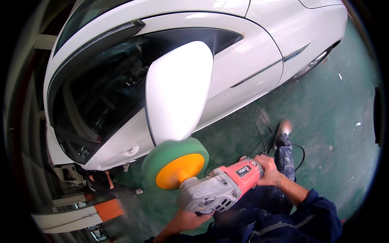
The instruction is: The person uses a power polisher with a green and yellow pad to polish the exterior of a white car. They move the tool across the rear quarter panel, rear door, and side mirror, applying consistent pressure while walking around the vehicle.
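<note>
Both my hands hold a red and grey electric polisher. My right hand is wrapped round the rear of its red body. My left hand grips it from beneath the grey gear head, with its fingers partly hidden by the tool. At the front is a thick green foam pad on an orange backing plate. The pad's upper edge meets the lower tip of a white side mirror and appears to touch it. The mirror stands out from the door of a white car.
A black cable trails over the green floor by my leg and foot. The car's dark side window lies behind the mirror. Further off at the left, another person is low beside the car, near an orange panel.
</note>
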Demonstrator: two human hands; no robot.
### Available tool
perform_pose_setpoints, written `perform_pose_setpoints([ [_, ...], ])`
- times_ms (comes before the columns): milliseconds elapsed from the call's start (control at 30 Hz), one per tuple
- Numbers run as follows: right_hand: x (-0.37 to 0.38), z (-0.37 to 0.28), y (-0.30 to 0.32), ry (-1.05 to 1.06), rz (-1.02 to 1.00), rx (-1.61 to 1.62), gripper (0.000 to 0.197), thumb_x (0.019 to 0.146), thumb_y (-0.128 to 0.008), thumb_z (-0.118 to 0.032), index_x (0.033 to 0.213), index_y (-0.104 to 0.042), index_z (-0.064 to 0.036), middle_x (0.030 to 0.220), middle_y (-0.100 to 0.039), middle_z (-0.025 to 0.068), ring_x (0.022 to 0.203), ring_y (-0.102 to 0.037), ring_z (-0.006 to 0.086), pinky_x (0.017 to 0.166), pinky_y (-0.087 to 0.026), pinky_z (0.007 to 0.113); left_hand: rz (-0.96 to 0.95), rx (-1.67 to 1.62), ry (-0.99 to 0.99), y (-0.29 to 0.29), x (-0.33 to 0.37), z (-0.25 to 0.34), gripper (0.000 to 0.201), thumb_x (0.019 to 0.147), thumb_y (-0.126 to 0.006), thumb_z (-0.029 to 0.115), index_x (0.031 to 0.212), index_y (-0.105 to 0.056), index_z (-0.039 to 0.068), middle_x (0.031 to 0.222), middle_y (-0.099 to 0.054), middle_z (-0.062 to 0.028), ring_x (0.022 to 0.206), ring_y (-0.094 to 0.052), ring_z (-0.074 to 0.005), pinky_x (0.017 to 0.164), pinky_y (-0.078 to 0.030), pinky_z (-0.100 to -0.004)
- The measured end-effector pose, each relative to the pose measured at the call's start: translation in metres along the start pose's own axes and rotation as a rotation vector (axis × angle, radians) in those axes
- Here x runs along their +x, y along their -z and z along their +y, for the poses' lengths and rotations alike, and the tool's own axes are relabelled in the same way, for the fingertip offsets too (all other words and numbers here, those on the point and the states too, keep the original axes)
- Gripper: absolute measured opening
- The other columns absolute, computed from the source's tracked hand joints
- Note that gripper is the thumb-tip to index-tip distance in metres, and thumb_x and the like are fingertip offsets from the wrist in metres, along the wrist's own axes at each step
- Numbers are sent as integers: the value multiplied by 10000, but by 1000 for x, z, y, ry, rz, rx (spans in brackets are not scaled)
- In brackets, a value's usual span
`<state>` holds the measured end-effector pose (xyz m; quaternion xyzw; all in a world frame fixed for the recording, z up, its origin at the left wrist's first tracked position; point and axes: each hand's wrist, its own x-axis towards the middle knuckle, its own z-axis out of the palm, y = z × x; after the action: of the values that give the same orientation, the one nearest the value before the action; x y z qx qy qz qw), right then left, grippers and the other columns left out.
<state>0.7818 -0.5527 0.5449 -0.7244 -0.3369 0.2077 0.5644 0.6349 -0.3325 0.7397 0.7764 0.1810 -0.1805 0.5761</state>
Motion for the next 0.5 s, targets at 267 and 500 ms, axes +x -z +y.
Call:
perform_pose_setpoints([
  [267,-2,12,17,-76,-15,120,436,574,-789,-140,977,-662,-35,840,-649,146,735,-629,351,658,-501,400,-99,1,-6,-3,35,44,366,877,-680,95,1219,-592,-1,1171,-645,-117,1061,-608,-217,923,-475,-357],
  [500,8,3,22,-180,-70,345,479,645,-769,-114,1106,-674,-25,978,-692,182,906,-695,331,780,-547,352,-287,-418,475,-2,38,74,248,915,-642,96,1135,-563,11,844,-601,-20,583,-515,-52,533,-413,-219],
])
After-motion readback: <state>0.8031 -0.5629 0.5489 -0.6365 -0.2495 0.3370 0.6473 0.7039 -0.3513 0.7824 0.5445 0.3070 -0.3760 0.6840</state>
